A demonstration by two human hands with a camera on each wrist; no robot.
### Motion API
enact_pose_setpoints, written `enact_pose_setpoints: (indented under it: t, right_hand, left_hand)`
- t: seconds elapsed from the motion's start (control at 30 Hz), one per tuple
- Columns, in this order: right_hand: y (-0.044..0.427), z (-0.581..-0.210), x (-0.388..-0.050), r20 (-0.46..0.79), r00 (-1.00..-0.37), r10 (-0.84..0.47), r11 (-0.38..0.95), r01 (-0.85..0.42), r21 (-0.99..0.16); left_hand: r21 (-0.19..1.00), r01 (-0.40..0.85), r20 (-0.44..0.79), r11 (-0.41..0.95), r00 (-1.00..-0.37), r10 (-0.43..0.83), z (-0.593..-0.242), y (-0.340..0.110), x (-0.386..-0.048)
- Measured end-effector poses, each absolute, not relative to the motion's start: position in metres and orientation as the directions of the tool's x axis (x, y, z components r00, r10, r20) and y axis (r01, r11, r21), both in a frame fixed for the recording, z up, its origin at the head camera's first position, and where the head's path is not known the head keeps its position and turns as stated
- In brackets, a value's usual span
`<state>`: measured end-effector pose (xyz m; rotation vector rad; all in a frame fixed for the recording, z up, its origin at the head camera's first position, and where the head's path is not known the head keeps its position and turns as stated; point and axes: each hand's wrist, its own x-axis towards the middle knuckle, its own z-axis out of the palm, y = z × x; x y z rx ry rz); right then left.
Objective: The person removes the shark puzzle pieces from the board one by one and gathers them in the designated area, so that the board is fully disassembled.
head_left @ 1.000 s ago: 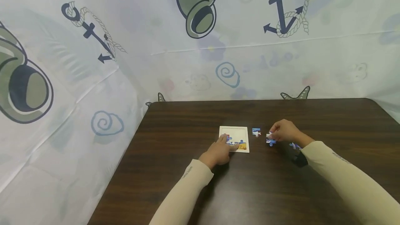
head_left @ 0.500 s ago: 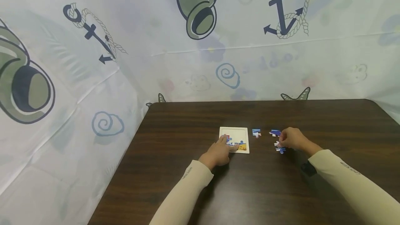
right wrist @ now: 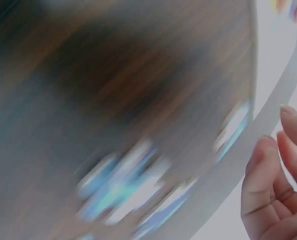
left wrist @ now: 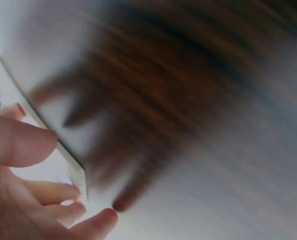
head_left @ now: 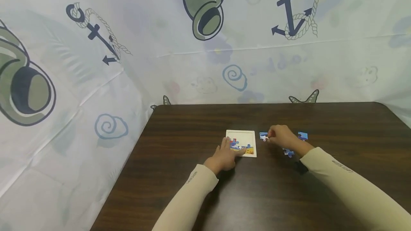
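A square cream puzzle board [head_left: 241, 134] lies on the table with several pieces fitted along its lower and left parts. My left hand [head_left: 223, 157] rests on its left and lower edge, fingers spread; in the left wrist view the board's edge [left wrist: 73, 162] runs beside the fingertips. A blue and white jigsaw piece [head_left: 263, 136] lies just right of the board. My right hand [head_left: 282, 137] has its fingertips at that piece's right side. The right wrist view shows the fingers [right wrist: 261, 165] bent, with nothing seen between them and the thumb.
One blue jigsaw piece [head_left: 302, 136] lies beyond the right wrist, and another piece [head_left: 288, 152] lies below the right hand. Several blurred pieces show in the right wrist view. Behind the dark wooden table [head_left: 179, 131] hangs a patterned white cloth [head_left: 179, 70].
My right hand first moved right with a piece, leaving it nearer the front, then came left to the piece beside the board. My left hand stays on the board, its fingers slightly more spread.
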<state>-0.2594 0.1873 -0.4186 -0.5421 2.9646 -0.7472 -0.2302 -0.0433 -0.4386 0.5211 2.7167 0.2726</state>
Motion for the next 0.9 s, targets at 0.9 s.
enact_pose_setpoints:
  t: [0.9]
  right_hand:
    - [0.071, -0.435, -0.294, -0.122, -0.933, -0.337, 0.839, -0.239, -0.489]
  left_hand:
    - [0.206, 0.310, -0.364, 0.928, -0.856, 0.367, -0.438, -0.045, -0.224]
